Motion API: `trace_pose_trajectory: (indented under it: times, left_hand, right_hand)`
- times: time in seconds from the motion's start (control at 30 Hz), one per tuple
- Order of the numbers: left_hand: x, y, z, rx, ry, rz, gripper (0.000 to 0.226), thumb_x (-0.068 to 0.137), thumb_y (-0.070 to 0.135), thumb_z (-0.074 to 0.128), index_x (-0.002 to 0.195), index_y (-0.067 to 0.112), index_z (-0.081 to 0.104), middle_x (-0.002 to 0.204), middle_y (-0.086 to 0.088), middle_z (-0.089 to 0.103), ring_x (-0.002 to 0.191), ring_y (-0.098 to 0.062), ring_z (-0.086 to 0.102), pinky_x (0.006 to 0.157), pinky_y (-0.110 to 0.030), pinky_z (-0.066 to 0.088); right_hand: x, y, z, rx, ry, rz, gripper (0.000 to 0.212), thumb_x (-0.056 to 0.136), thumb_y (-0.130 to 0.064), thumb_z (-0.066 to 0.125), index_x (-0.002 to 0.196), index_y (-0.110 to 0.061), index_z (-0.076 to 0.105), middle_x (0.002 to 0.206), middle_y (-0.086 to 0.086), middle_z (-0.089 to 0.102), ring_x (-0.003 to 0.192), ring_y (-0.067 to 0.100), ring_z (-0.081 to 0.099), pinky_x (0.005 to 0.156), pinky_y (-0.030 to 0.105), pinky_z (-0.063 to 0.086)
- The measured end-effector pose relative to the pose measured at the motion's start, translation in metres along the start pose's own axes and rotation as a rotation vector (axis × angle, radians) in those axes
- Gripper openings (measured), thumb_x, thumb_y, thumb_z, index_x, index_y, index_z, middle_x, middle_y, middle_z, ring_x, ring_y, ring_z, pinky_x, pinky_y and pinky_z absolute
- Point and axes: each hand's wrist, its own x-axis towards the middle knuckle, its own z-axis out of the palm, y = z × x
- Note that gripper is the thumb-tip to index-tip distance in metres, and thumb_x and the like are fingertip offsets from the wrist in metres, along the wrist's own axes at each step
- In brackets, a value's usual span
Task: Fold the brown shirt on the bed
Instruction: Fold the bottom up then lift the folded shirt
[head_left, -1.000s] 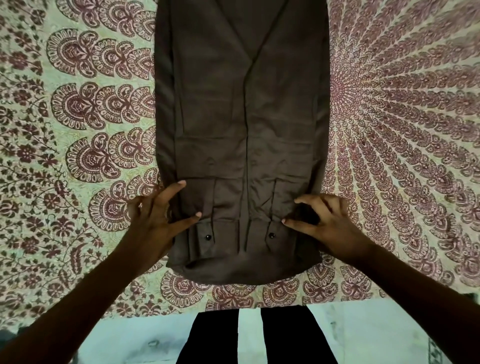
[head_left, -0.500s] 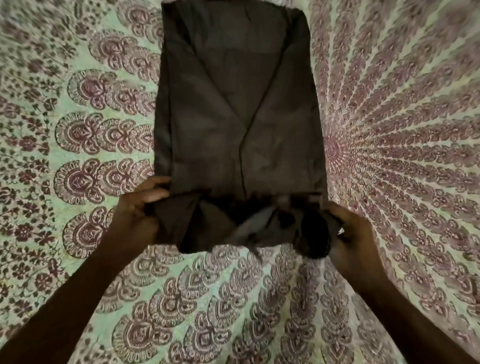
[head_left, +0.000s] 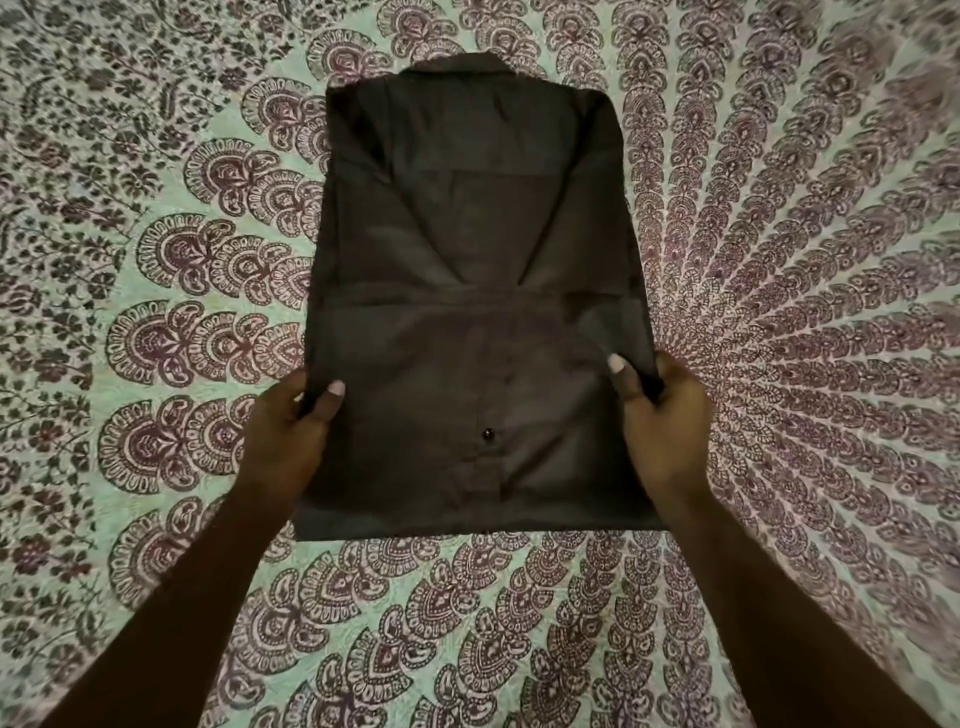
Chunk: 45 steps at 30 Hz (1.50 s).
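green bedsheet (head_left: 779, 260), maroon paisley mandala print

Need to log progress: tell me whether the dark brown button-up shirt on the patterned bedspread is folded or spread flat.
Folded. The dark brown button-up shirt has its lower half doubled up over the body, a crosswise edge mid-shirt. Left hand and right hand pinch the sides.

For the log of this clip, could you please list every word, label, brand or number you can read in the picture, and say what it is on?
None: no readable text shows anywhere.
Shirt: plain brown cloth, no visible tag or logo; only a dark button.
Bedsheet: printed floral and paisley patterns, no letters or numbers.
Left hand and right hand: nothing written on them.
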Motion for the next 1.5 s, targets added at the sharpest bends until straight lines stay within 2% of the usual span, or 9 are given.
trace_pose_trajectory:
  times: [0.2,0.4,0.57,0.7,0.9,1.2,1.3,1.4,1.5]
  left_hand:
    - [-0.007,0.0,0.008,0.1,0.114,0.024,0.016,0.103,0.022,0.063,0.113,0.011,0.069,0.103,-0.006,0.073,0.103,-0.029,0.068,0.087,-0.036,0.049]
    - [-0.032,0.018,0.027,0.578,0.413,0.253,0.056,0.087,0.031,0.07,0.133,0.01,0.047,0.143,-0.023,0.05,0.125,-0.046,0.053,0.099,-0.06,0.048]
    - [-0.028,0.014,0.045,0.988,0.056,0.711,0.068,0.1,0.049,0.047,0.159,0.017,0.038,0.173,-0.005,0.024,0.157,-0.03,0.027,0.119,-0.054,0.027]
    - [-0.017,-0.008,0.056,1.111,-0.033,0.654,0.071,0.103,0.052,0.029,0.167,0.023,0.019,0.177,-0.002,0.006,0.162,-0.028,0.009,0.124,-0.058,0.021]
    - [-0.016,-0.014,0.06,1.072,0.021,0.546,0.077,0.095,0.07,0.04,0.164,0.047,0.016,0.176,-0.001,-0.007,0.16,-0.046,-0.005,0.126,-0.065,0.009]
    - [-0.011,-0.012,0.058,1.082,0.006,0.577,0.08,0.094,0.072,0.044,0.164,0.045,0.017,0.177,-0.001,-0.002,0.162,-0.038,-0.002,0.125,-0.065,0.014]
    - [-0.011,-0.013,0.057,1.075,0.007,0.573,0.08,0.093,0.072,0.043,0.164,0.045,0.017,0.177,0.0,-0.002,0.162,-0.038,-0.002,0.126,-0.064,0.013]
    - [-0.011,-0.014,0.058,1.066,0.011,0.577,0.08,0.093,0.072,0.043,0.164,0.045,0.017,0.177,0.0,-0.001,0.162,-0.037,-0.001,0.126,-0.063,0.013]
    - [-0.011,-0.014,0.056,1.064,0.003,0.576,0.08,0.093,0.073,0.043,0.164,0.046,0.017,0.177,0.001,-0.001,0.162,-0.038,0.0,0.126,-0.063,0.013]
  right_hand:
    - [0.024,-0.009,0.005,-0.171,0.114,-0.077,0.036,0.105,-0.037,0.058,0.086,-0.006,0.059,0.074,0.017,0.064,0.068,0.035,0.059,0.065,0.045,0.047]
    - [0.019,-0.028,0.012,-0.728,0.193,-0.186,0.041,0.101,-0.039,0.057,0.131,-0.011,0.052,0.125,0.021,0.062,0.115,0.042,0.058,0.092,0.055,0.046]
    - [-0.039,-0.053,0.049,-0.582,-0.056,-0.586,0.056,0.101,-0.034,0.053,0.151,-0.01,0.048,0.159,0.016,0.042,0.148,0.035,0.037,0.112,0.053,0.038]
    - [-0.05,-0.037,0.085,-0.713,-0.349,-0.617,0.072,0.1,-0.061,0.043,0.164,-0.03,0.028,0.175,-0.001,0.012,0.162,0.025,0.009,0.123,0.056,0.021]
    - [-0.015,-0.009,0.055,-0.839,-0.251,-0.549,0.09,0.081,-0.097,0.033,0.16,-0.055,0.02,0.175,-0.006,0.008,0.162,0.022,0.006,0.125,0.06,0.012]
    - [-0.002,-0.003,0.033,-0.814,-0.004,-0.056,0.086,0.1,-0.075,0.03,0.167,-0.027,0.006,0.176,0.008,-0.002,0.161,0.037,-0.005,0.124,0.07,0.008]
    - [-0.018,-0.032,0.052,-0.779,-0.058,-0.245,0.078,0.106,-0.059,0.035,0.168,-0.019,0.008,0.175,0.007,-0.009,0.161,0.035,-0.012,0.126,0.064,-0.006]
    - [-0.029,-0.025,0.063,-0.748,-0.321,-0.565,0.072,0.104,-0.066,0.034,0.166,-0.035,0.016,0.176,-0.002,-0.005,0.162,0.027,-0.007,0.129,0.059,0.007]
    - [-0.018,0.005,0.04,-0.876,-0.292,-0.514,0.076,0.098,-0.078,0.032,0.164,-0.046,0.013,0.176,-0.006,0.001,0.163,0.024,0.001,0.127,0.058,0.013]
